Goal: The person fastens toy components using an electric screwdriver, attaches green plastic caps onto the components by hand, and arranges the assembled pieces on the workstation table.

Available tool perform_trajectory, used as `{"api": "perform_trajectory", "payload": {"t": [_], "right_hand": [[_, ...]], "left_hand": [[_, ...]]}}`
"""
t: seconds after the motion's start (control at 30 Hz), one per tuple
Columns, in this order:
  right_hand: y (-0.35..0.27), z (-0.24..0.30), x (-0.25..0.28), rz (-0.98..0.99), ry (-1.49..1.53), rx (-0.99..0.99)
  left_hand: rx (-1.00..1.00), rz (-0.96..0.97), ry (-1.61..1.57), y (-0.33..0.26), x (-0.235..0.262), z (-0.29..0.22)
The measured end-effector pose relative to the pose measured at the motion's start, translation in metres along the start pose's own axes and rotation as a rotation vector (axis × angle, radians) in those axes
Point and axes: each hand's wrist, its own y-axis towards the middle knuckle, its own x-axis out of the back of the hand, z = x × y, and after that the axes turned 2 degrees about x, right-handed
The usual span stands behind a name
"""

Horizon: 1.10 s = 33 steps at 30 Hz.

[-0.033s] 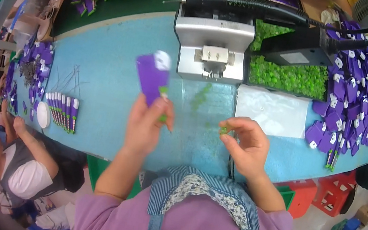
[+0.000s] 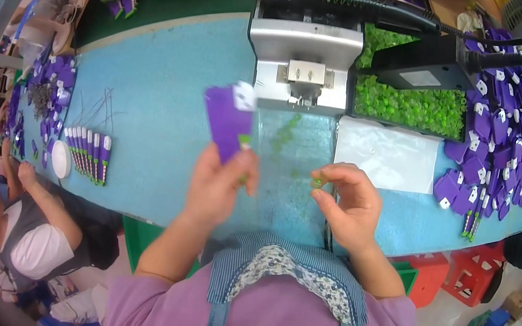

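My left hand [image 2: 220,180], a little blurred, is closed round the green lower end of a flat purple piece [image 2: 228,119]. The piece stands upright above my fingers, tilted slightly left, with a white patch at its upper corner. Between thumb and fingertips my right hand [image 2: 355,210] pinches a small green plastic piece [image 2: 318,182]. The two held things are apart. Both hands are over the blue table [image 2: 162,91], in front of a silver machine [image 2: 303,53]. A blurry streak of small green pieces [image 2: 287,133] lies on the table between the hands and the machine.
A tray of green pieces [image 2: 411,109] stands right of the machine, behind a white plastic sheet [image 2: 383,157]. A black cabled tool [image 2: 349,8] crosses above. Purple pieces are piled at right [image 2: 495,147]; others lie in a row at left [image 2: 88,158]. A co-worker [image 2: 11,211] sits at left.
My left hand and the purple piece have shifted right and slightly down, closer to my right hand. The right hand has stayed in nearly the same place with its green piece.
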Motion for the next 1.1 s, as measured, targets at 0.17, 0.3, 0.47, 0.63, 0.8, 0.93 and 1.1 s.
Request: {"api": "perform_trajectory", "payload": {"t": [0.17, 0.3, 0.47, 0.63, 0.8, 0.93, 1.1], "right_hand": [[-0.006, 0.01, -0.006, 0.001, -0.154, 0.083], [-0.008, 0.018, -0.008, -0.005, -0.373, 0.089], [-0.012, 0.003, -0.01, -0.041, -0.356, 0.181], [-0.007, 0.003, -0.005, 0.011, -0.386, 0.253], [-0.005, 0.01, 0.002, 0.044, -0.196, 0.045], [-0.002, 0.018, 0.01, 0.063, -0.374, 0.112], [-0.003, 0.014, 0.035, -0.066, -0.747, 0.156]], "left_hand": [[0.136, 0.021, 0.138, -0.016, -0.04, 0.015], [0.146, 0.091, 0.125, -0.013, -0.04, 0.014], [0.226, 0.143, 0.061, -0.012, -0.043, 0.018], [0.271, 0.165, 0.01, -0.011, -0.036, 0.017], [0.291, 0.153, 0.092, -0.006, -0.039, 0.009], [0.324, 0.148, 0.092, -0.003, -0.045, 0.018], [0.275, 0.137, 0.274, 0.001, -0.056, 0.026]]}}
